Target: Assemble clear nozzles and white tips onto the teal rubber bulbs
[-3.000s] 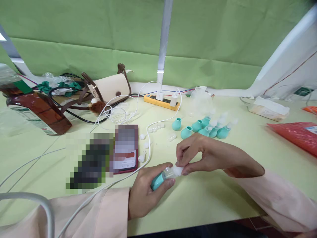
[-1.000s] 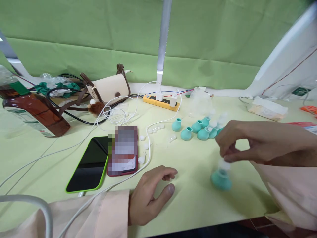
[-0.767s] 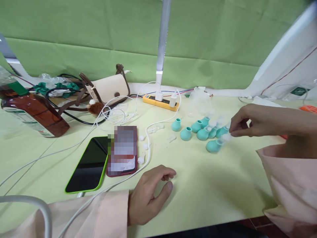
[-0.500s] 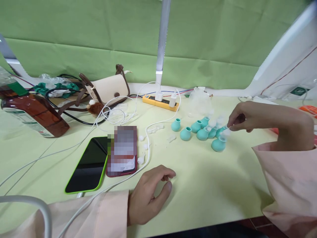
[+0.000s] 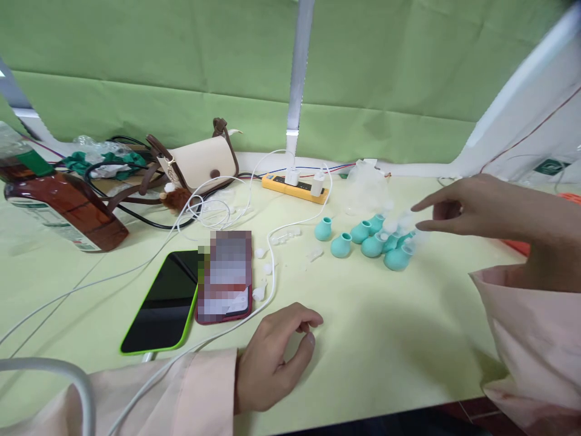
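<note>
1. The left hand (image 5: 272, 357) rests on the surface (image 5: 363, 351) at its near edge, in front of the red phone; its grip is loosely curled and holds nothing.
2. A white cable (image 5: 218, 336) runs past the left hand's wrist, along the right edge of the red phone, and back toward the power strip.
3. The red phone (image 5: 226, 278) lies flat, with a green-cased phone (image 5: 161, 303) touching its left side.
4. Small white caps (image 5: 263, 269) lie scattered just right of the red phone.
5. The right hand (image 5: 472, 209) hovers well right of the red phone, just behind the teal bulbs; its grip is spread, fingers straight, pinching nothing.
6. The nearest teal bulb (image 5: 397, 257), with a clear tip, stands on the surface just below the right fingertips and apart from them.
7. More teal bulbs (image 5: 363, 233) cluster beside it, toward the red phone.
8. A brown bottle (image 5: 63, 209) lies on its side far left of the red phone.
9. A cream bag (image 5: 200, 160) sits behind the red phone.
10. A yellow power strip (image 5: 295, 186) lies right of the bag, by the green backdrop (image 5: 181, 72).
</note>
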The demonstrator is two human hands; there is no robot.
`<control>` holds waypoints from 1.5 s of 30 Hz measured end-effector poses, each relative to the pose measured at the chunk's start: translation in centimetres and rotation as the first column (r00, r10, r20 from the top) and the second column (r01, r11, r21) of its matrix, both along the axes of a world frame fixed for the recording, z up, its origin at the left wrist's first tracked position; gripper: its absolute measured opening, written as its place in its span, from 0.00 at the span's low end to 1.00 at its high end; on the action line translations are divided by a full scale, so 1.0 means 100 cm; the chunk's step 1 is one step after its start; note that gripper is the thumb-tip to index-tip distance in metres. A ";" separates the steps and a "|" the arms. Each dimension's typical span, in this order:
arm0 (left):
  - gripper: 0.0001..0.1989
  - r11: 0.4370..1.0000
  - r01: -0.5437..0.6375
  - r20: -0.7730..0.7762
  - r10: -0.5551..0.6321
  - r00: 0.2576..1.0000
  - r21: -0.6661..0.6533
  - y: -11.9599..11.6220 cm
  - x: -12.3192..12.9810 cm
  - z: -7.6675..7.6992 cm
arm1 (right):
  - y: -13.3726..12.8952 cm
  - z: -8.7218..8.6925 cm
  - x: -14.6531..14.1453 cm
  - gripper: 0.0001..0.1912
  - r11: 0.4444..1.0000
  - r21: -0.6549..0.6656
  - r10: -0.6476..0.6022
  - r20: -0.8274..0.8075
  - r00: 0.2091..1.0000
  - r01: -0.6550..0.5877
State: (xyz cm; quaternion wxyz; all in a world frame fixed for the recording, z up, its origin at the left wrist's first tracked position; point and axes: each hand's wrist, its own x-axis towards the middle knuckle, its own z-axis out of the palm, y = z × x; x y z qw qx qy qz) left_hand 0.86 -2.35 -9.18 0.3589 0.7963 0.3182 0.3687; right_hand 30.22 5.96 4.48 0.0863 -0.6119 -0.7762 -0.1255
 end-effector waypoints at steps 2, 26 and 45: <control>0.09 1.000 0.002 0.000 -0.002 1.000 0.001 0.000 0.000 0.000 | -0.004 -0.002 -0.015 0.13 0.995 0.043 0.086 0.025 0.996 -0.087; 0.09 0.971 -0.086 0.063 0.102 0.993 -0.225 0.000 0.000 0.001 | -0.002 -0.092 -0.116 0.08 0.639 0.086 0.769 -0.076 0.635 -0.764; 0.13 0.938 -0.053 0.356 0.182 0.917 -0.342 0.003 0.000 -0.005 | -0.047 -0.076 -0.133 0.11 0.557 0.053 0.815 -0.228 0.533 -0.829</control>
